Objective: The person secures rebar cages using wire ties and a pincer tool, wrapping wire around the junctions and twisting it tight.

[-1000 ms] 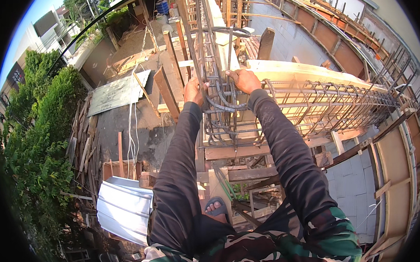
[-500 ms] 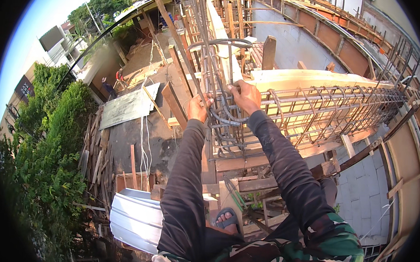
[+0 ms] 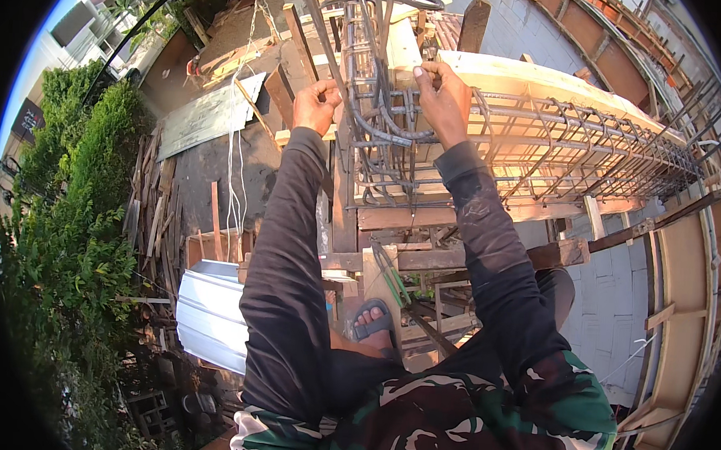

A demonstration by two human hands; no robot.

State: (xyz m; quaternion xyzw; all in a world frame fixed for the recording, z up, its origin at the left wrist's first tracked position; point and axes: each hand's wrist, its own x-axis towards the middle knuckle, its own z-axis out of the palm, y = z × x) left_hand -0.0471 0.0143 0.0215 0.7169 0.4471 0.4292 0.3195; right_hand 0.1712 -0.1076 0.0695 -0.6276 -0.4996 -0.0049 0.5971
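Note:
My left hand (image 3: 317, 106) is raised just left of the upright steel bars, its fingers curled and thumb drawn in. Whatever it pinches, if anything, is too small to make out. To the right of those bars, my right hand (image 3: 445, 100) is also closed, thumb towards the fingers, its contents unclear. Between the hands, bent rebar (image 3: 381, 129) curves round at the corner of a steel cage. From there the long rebar cage (image 3: 557, 145) runs right, beside a pale timber board (image 3: 536, 80). Green-handled pincers (image 3: 392, 276) rest below, near my sandalled foot (image 3: 372, 322).
Wooden beams and planks (image 3: 431, 260) form the framework under me, with gaps between them. A drop to the ground lies at left, with a grey sheet (image 3: 208, 122), stacked timber, white metal sheeting (image 3: 212, 315) and hanging white cords (image 3: 234, 171). A person (image 3: 193, 66) is far below.
Both hands have moved apart, the left away from the bars and the right slightly rightward. The view has tilted down, showing more of the planks and pincers.

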